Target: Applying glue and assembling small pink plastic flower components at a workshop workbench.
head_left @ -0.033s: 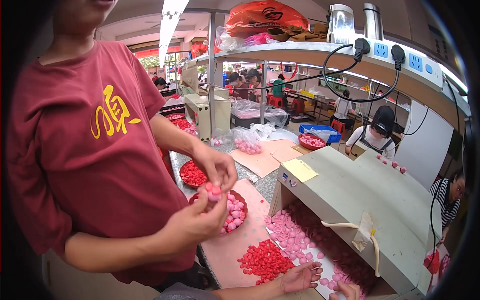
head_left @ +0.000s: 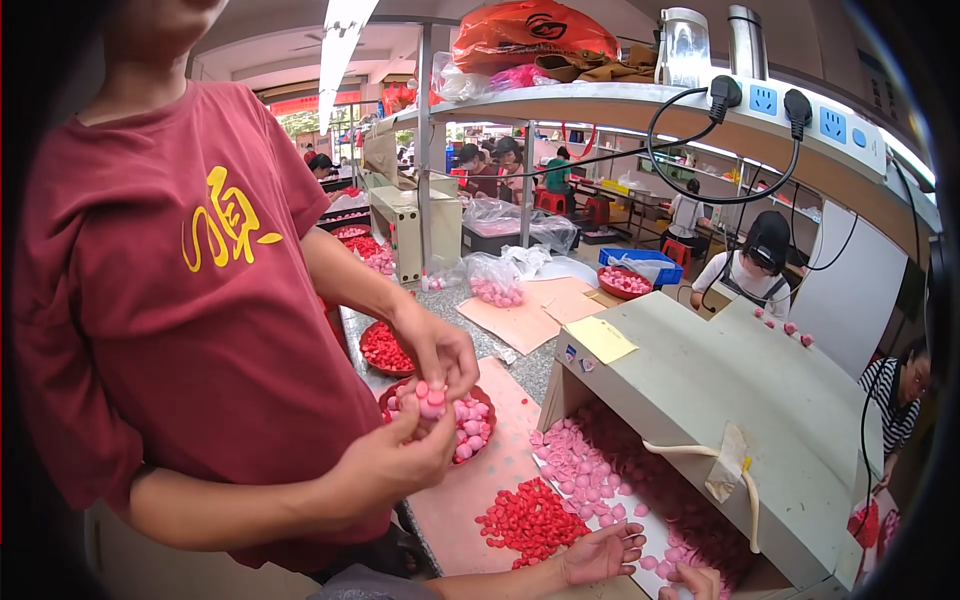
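My left hand [head_left: 602, 554] rests palm up with its fingers apart and slightly curled, holding nothing. It lies between a heap of small red pieces [head_left: 530, 522] and a spread of pink rounded pieces [head_left: 590, 480]. The lower edge cuts off most of my right hand [head_left: 694, 580], which is beside the pink pieces; its bent fingers show only in part, and whatever may be in them is hidden. At the left, a standing person in a dark red T-shirt [head_left: 190, 300] pinches a pink piece with red parts on it [head_left: 430, 401] between both hands.
A grey metal housing [head_left: 700, 370] with a cable stands over the pink pieces. Bowls of pink pieces [head_left: 474, 452] and red pieces [head_left: 385, 350] stand by the person. Above, a shelf [head_left: 600, 95] carries a power strip [head_left: 800, 110] with hanging cords. Other people sit farther back.
The standing person's hands have lowered slightly with the pink piece, and their fingers have shifted on it. My own hands look unmoved.
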{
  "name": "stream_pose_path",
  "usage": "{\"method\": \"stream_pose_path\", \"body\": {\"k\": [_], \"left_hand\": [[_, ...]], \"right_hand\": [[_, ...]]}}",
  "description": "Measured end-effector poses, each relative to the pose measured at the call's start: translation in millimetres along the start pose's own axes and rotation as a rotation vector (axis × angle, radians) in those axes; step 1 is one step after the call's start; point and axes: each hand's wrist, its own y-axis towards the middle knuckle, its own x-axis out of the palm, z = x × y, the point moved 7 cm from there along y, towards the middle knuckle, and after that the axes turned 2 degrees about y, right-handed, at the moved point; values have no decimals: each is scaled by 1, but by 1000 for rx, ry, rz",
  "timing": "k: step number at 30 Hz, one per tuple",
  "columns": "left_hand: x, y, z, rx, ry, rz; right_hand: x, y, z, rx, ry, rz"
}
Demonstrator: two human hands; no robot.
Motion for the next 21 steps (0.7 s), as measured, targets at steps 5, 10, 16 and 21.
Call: {"method": "stream_pose_path", "body": {"k": [5,10,16,21], "left_hand": [[3,-1,2,21,19,2],[5,4,1,2,42,33],[-12,-3,-2,11,-22,67],[-19,-3,0,12,-21,77]], "right_hand": [[-4,-1,-2,-11,8,30],[-4,-2,1,7,-31,31],[-1,-6,2,-1,-39,-3],[4,-4,-1,-38,-90,47]]}}
